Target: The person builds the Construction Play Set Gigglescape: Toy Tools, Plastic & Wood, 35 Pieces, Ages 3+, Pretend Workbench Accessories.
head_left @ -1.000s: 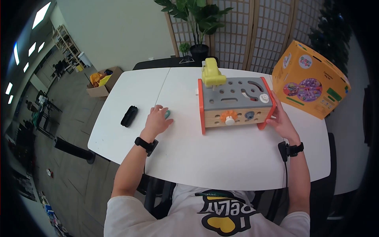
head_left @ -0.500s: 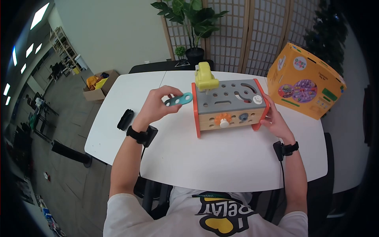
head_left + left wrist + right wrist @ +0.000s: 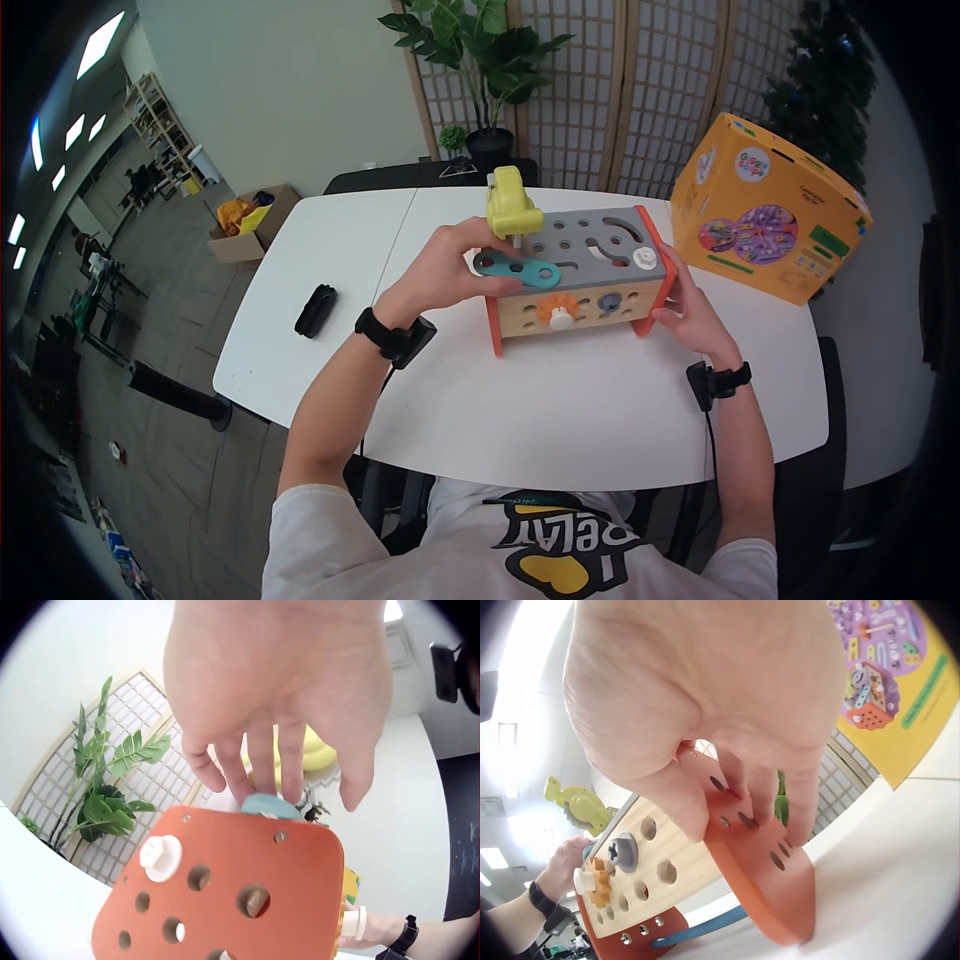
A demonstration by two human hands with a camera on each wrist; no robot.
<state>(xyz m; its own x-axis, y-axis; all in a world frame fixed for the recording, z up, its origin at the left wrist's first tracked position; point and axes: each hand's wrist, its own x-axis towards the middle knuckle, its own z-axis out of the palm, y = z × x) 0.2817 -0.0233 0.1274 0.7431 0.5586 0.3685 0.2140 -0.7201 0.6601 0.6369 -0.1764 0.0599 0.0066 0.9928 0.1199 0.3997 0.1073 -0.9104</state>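
Note:
The left hand (image 3: 445,272) pinches one end of a teal strip with holes (image 3: 540,273), over the left front part of the toy bench's grey top (image 3: 590,238). In the left wrist view the strip (image 3: 270,805) shows just above the orange end panel (image 3: 225,870). A yellow tool-shaped piece (image 3: 512,205) stands on the top by the left fingers. The right hand (image 3: 695,315) grips the bench's right end panel, its thumb at the front edge and fingers on the outer face (image 3: 761,847). An orange gear (image 3: 556,308) and a grey screw piece (image 3: 610,302) sit on the wooden front.
An orange-yellow printed box (image 3: 768,215) stands at the table's back right. A black case (image 3: 316,310) lies on the white table (image 3: 270,345) at the left. Behind the table are a potted plant (image 3: 489,145) and a lattice screen (image 3: 575,110).
The left hand has lifted the teal strip off the table and carried it right, over the bench top. The right hand keeps its grip on the right end panel.

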